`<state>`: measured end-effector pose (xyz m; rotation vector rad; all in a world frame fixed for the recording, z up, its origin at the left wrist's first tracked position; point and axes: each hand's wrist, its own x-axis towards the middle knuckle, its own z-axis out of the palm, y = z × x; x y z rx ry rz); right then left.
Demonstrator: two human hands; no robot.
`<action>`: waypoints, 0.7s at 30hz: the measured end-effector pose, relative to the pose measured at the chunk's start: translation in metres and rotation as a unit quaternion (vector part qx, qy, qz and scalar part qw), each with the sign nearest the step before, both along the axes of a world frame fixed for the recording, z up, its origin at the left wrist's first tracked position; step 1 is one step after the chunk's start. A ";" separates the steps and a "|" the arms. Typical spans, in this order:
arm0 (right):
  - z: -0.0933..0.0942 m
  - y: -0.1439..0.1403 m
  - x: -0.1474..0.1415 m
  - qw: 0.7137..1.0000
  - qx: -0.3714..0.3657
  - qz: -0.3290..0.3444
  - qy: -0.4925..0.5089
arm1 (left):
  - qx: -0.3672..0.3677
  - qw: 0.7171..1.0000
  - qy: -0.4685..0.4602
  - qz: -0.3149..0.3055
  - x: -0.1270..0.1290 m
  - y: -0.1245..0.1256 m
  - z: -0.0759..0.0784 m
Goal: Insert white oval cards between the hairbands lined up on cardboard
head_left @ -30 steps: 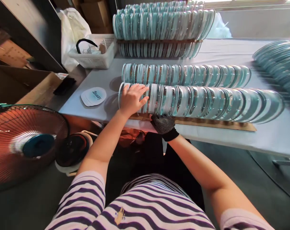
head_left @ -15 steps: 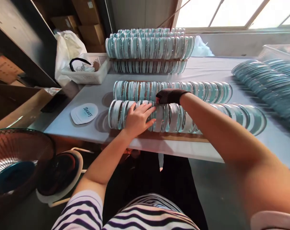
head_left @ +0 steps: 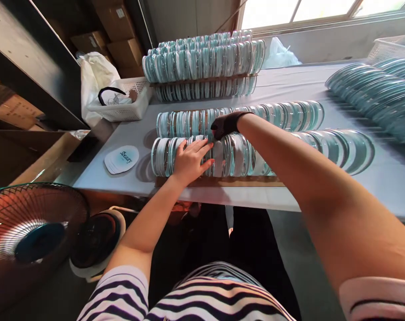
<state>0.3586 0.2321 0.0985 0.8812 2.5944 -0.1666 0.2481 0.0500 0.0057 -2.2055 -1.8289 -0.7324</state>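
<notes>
- Right hand (head_left: 225, 125), black-gloved, has moved from the near edge of the front row (head_left: 238, 155) to its far upper side; left hand (head_left: 191, 162) stays on that row.
- Front row of rounded clear pieces lies along the near edge of the bench (head_left: 299, 87), on a cardboard strip (head_left: 235, 181).
- Left hand: open, fingers spread over the row. Right hand: fingers curled; cannot tell whether they pinch anything.
- Handling (judgement): steady with light, flat left-hand pressure; work the right fingertips at one gap only, so neighbours do not tip or scuff.
- Count: hands, 2; near rows, 2, including the second row (head_left: 282, 116); baskets, 2, one at left (head_left: 122, 113), one cut off at right (head_left: 386, 51); fan (head_left: 40, 240), 1.
- Pieces overlap too closely to count.
</notes>
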 end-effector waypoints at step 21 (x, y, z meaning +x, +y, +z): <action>-0.128 -0.171 0.088 0.954 0.197 -0.025 0.223 | -0.010 1.000 -0.014 0.005 -0.002 0.004 0.003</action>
